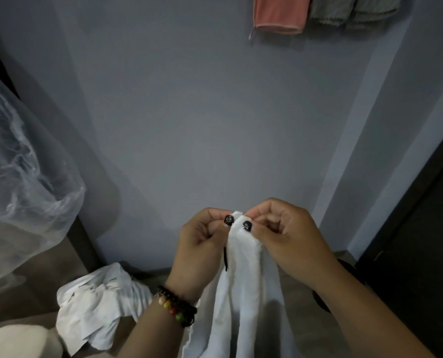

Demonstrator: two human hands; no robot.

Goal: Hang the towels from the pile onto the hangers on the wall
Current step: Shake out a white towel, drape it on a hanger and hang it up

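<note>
Dim room, seen from above and behind the hands. Plain grey-blue wall (189, 112) straight ahead, meeting a second wall in a corner at the right. Dark door or panel (427, 228) along the right edge. Crinkled clear plastic sheet (21, 164) bulging in from the left, draped over something tall and dark. Brownish floor (16, 301) below, partly in shadow.

High on the wall, at the top edge: a pink towel (280, 14) hanging with a small loop at its lower left corner, just beside a grey towel (352, 11) on its right. Hangers themselves out of view.

On the floor at lower left: a crumpled pile of white towels (96, 306), near the left wrist. Pale rounded shape in the bottom left corner, unclear what.

Centre, low in the view: a white towel (243, 293) held up in front of the wall, its length hanging down between the forearms. Left hand (199, 251) and right hand (287, 236) close together at the towel's top edge, thumbs almost touching. Each grip closed tight: thumb and curled fingers pinching the cloth at its upper tip. Dark-painted thumbnails. Thin dark cord (226, 258) dangling from the towel just below the left thumb. Beaded bracelets (177, 307) on the left wrist, black with a few coloured beads.
</note>
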